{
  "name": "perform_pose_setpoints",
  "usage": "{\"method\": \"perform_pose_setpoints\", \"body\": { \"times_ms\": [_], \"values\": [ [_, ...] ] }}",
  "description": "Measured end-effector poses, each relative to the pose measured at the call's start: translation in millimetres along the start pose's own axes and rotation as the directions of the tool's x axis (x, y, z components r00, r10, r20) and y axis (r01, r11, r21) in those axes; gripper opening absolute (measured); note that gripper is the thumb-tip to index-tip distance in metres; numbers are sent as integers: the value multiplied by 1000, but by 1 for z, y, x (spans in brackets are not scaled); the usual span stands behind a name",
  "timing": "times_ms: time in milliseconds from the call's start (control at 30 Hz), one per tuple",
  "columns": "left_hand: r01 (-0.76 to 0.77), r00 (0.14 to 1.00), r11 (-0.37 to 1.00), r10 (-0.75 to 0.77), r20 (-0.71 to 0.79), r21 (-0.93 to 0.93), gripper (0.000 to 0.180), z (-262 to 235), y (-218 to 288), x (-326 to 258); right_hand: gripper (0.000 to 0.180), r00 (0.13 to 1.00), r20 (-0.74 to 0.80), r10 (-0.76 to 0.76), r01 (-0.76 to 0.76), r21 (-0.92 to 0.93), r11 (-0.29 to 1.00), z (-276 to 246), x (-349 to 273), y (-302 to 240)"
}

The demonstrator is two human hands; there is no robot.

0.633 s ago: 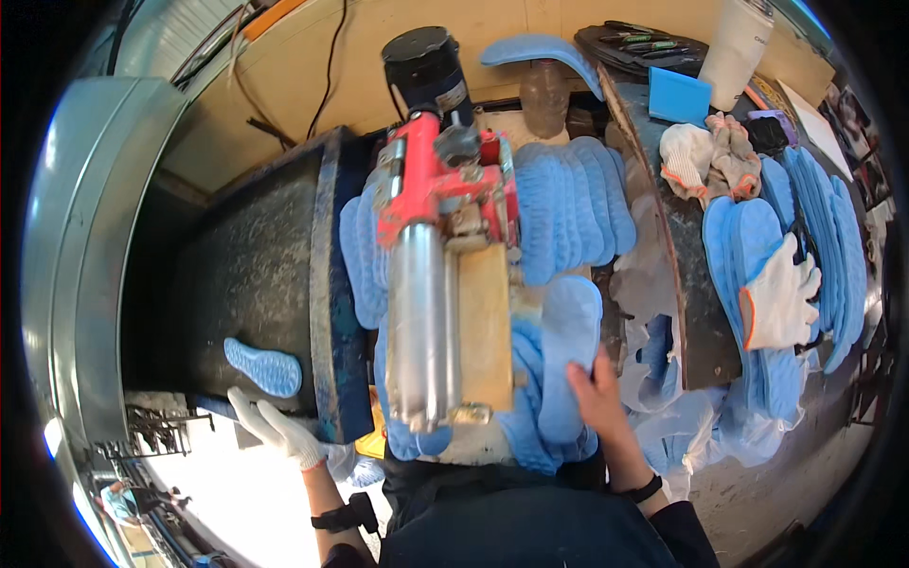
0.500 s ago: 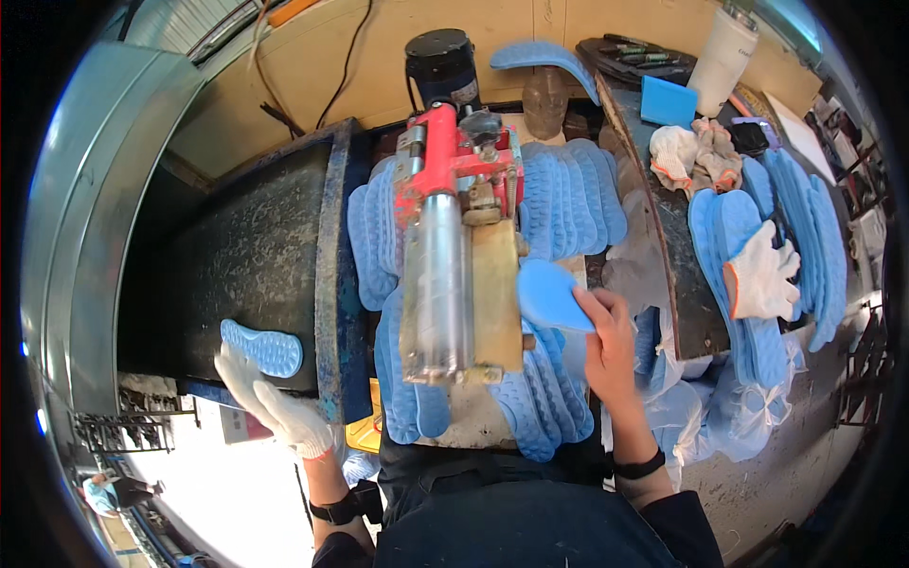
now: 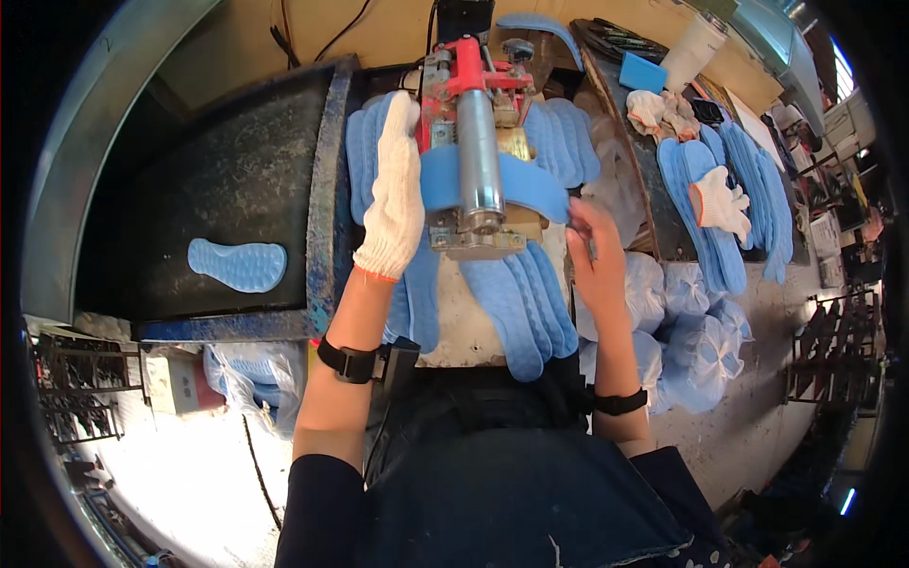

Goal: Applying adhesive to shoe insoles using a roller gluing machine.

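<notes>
A blue shoe sole (image 3: 530, 182) was at the red machine (image 3: 466, 71), and it passed under the shiny metal tube (image 3: 480, 156). Its long way ran from left to right, and its right end bent down a little. The tube pointed toward the person, so the sole and the tube made a cross.

There was one hand at each end, and neither looked much nearer. The left hand (image 3: 391, 194), in a white glove, stood up straight just beside the left end. The sole lay to the right of it, level with the middle of the glove. I saw that hand from its edge, so I could not tell how open its grip was or if it had hold of the sole. The bare right hand (image 3: 597, 251) had its fingertips close by the right end, and the sole lay up and to the left of it. Its fingers were softly bent, but I could not tell if its grip was pinching the sole.

Another sole (image 3: 237, 265) lay on the dark surface (image 3: 218, 170) to the left, well apart from both hands.
</notes>
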State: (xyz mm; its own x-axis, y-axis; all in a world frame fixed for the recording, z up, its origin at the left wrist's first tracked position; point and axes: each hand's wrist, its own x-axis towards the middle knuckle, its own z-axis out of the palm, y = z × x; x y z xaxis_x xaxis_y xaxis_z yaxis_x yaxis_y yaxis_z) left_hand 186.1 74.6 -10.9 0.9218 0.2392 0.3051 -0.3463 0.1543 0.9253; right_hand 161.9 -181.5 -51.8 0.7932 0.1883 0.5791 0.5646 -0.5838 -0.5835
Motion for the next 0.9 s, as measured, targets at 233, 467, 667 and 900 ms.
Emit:
{"method": "perform_pose_setpoints", "body": {
  "times_ms": [233,467,667,900],
  "values": [
    [122,986,992,-123,116,14,67,-43,-42,-40,33,867,326,377,-418,62,906,40,-67,13],
    [601,756,604,-642,127,-524,64,-51,-1,-92,70,889,437,137,35,-363,931,77,-86,15],
    [349,783,561,-615,-95,-751,58,-60,7,-115,75,830,480,283,-129,-329,936,68,-80,30],
    [-38,734,728,-445,-513,-685,34,-157,35,-31,74,851,474,224,-42,-363,931,74,-76,28]
  ]
}}
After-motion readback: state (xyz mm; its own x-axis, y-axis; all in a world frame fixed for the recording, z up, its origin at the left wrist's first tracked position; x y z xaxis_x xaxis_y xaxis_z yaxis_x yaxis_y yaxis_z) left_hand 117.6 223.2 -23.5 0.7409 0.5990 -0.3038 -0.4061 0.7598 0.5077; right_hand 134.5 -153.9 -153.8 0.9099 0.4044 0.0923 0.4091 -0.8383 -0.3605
